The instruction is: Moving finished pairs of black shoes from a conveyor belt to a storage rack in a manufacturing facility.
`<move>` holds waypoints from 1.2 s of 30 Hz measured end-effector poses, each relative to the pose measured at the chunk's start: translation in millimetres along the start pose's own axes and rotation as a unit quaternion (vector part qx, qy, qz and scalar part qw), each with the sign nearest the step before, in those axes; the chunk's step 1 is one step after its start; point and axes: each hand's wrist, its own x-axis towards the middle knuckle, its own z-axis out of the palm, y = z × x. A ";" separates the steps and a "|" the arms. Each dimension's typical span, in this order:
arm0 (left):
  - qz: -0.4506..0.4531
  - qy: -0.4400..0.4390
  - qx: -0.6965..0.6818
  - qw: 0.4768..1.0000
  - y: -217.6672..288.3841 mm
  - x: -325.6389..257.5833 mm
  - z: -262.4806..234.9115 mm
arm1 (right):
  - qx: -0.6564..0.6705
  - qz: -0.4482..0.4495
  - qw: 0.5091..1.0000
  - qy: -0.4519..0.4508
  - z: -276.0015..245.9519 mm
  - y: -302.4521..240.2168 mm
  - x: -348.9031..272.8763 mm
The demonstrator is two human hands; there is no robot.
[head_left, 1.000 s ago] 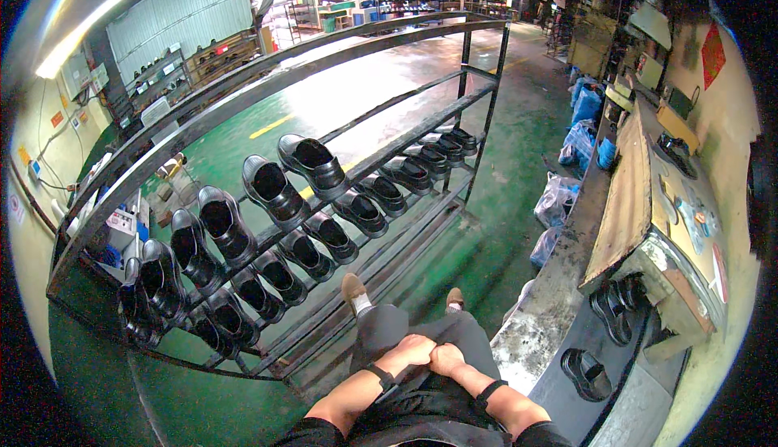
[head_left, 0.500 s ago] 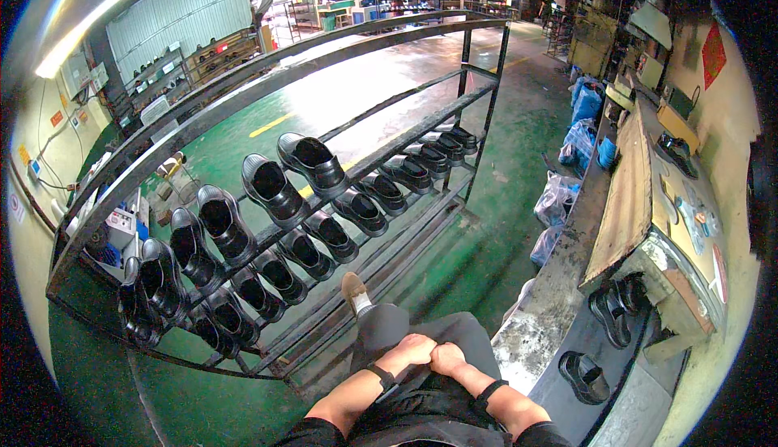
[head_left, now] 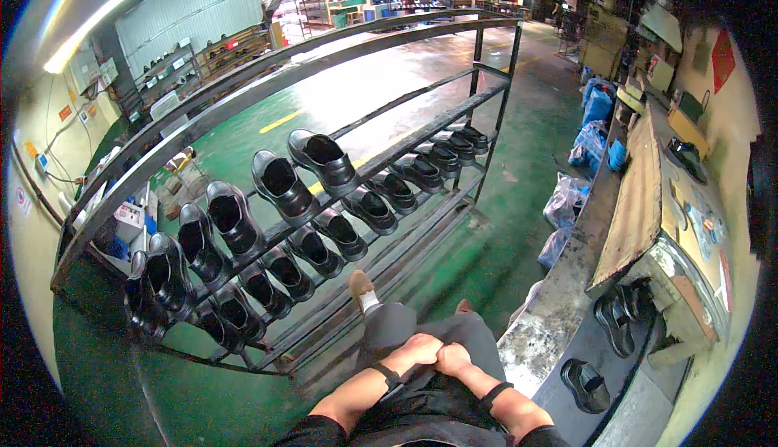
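My left hand (head_left: 422,349) and my right hand (head_left: 453,358) rest against each other over my lap. Both are closed, with the fingers curled under; whatever they may hold is hidden. Dark bands circle both forearms. Beyond my knees stands a long black metal rack (head_left: 389,111). Black shoes fill its two sloping rows; a pair on the upper row includes one shoe (head_left: 324,162) nearest the middle and another (head_left: 284,188) beside it. Neither hand touches the rack or the shoes.
To my right runs a dark conveyor belt (head_left: 559,402) with a black shoe (head_left: 585,385) on it. More shoes sit under a wooden shelf (head_left: 628,196). Blue and clear plastic bags (head_left: 563,201) line the conveyor's far side. Shelving and machines stand at the back.
The whole scene has shifted slightly to the right in view. A second shoe tip now shows past my right knee. My hands stay together, closed.
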 end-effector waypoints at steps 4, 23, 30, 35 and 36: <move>0.007 0.006 0.004 1.000 -6.1 -1.2 4.0 | -0.022 -0.014 1.000 -0.010 -3.0 -3.4 1.8; 0.023 0.020 0.005 1.000 0.3 -1.5 1.6 | -0.011 -0.002 0.999 0.032 14.7 6.8 3.0; 0.000 0.011 -0.005 1.000 -4.0 -1.9 2.9 | 0.007 -0.021 0.999 0.043 -1.8 -2.6 -2.5; -0.002 -0.008 -0.006 1.000 3.0 -1.5 -4.7 | -0.020 -0.032 0.998 0.053 5.3 2.0 -1.3; -0.003 -0.004 0.001 1.000 0.5 -1.5 -3.0 | -0.031 -0.034 0.997 0.054 5.7 1.2 -0.4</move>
